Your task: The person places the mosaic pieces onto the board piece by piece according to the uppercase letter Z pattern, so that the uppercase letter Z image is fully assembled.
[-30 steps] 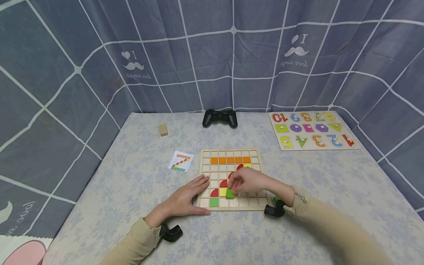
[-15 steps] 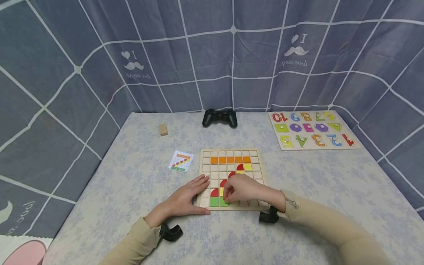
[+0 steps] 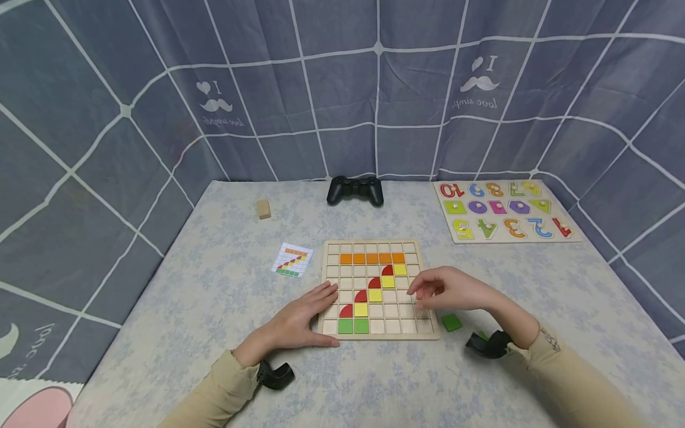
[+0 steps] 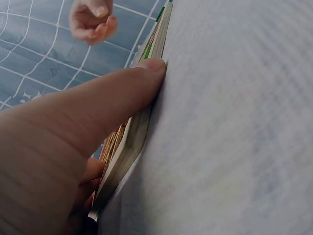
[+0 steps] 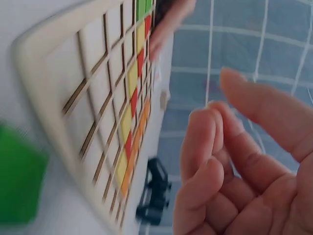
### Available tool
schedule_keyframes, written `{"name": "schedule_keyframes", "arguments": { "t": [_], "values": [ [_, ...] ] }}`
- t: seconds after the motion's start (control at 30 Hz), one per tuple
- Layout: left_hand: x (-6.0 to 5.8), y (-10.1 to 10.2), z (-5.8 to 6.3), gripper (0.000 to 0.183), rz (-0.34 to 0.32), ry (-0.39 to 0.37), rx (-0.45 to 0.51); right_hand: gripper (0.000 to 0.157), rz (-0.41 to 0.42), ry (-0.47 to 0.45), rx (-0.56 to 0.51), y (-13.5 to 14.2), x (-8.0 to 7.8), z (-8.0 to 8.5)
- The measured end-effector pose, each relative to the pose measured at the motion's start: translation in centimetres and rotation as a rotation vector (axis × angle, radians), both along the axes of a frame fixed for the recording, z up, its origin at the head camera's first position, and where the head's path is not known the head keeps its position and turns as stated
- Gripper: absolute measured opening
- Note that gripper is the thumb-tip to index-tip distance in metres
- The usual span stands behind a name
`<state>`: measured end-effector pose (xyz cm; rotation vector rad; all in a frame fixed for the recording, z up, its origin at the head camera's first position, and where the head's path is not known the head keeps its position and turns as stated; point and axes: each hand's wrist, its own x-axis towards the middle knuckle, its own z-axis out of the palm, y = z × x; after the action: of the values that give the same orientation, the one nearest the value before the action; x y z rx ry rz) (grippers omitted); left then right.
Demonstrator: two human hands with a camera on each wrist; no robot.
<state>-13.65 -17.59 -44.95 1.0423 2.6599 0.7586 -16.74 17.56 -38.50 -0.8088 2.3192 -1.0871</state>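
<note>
A wooden grid board (image 3: 387,337) lies on the table, bearing a row of orange tiles (image 3: 372,258), a diagonal of red rounded tiles (image 3: 361,296) and yellow squares (image 3: 375,295), and two green tiles (image 3: 354,326) side by side in the nearest row. My left hand (image 3: 297,324) rests at the board's left side, fingers over the rim and thumb (image 4: 122,95) along the front edge. Over the board's right edge hovers my right hand (image 3: 455,289), fingers loosely bent, thumb and forefinger apart, nothing between them. Just below it is a loose green square tile (image 3: 452,323).
More green (image 3: 483,336) shows beside the right wrist's black band, mostly hidden. Left of the board lies a pattern card (image 3: 292,260), with a small wooden block (image 3: 264,209) behind it. A black game controller (image 3: 355,191) and a number puzzle board (image 3: 503,212) sit at the back.
My right hand brought a green tile down beside the first green one in the nearest row, let go of it, then moved right, past the board's edge. My left hand stayed put.
</note>
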Motion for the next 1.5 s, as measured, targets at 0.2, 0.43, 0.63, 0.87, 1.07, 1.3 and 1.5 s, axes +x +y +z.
{"name": "schedule_keyframes", "arguments": {
  "t": [0.2,0.43,0.63,0.87,1.07,1.3,1.5],
  "values": [
    [0.0,0.0,0.0,0.097,0.003,-0.002,0.002,0.026,-0.053,-0.049,-0.042,3.3,0.6,-1.0],
    [0.0,0.1,0.1,0.097,0.002,0.001,0.004,0.029,-0.080,-0.043,-0.070,5.4,1.0,-2.4],
    [0.1,0.1,0.1,0.097,0.003,-0.002,0.017,0.031,-0.090,-0.046,-0.071,6.5,0.7,-3.1],
    [0.0,0.1,0.0,0.097,0.005,-0.003,0.027,0.033,-0.071,-0.087,-0.065,7.0,0.3,-3.9],
    [0.1,0.1,0.0,0.097,0.009,-0.010,0.021,0.036,-0.055,-0.087,-0.047,7.2,0.3,-4.9],
    [0.1,0.1,0.0,0.096,0.013,-0.009,0.022,0.036,-0.058,-0.027,-0.018,6.9,0.6,-4.9],
    [0.1,0.1,0.0,0.096,0.009,0.000,0.027,0.030,-0.026,-0.007,-0.014,6.6,0.8,-4.7]
  ]
}}
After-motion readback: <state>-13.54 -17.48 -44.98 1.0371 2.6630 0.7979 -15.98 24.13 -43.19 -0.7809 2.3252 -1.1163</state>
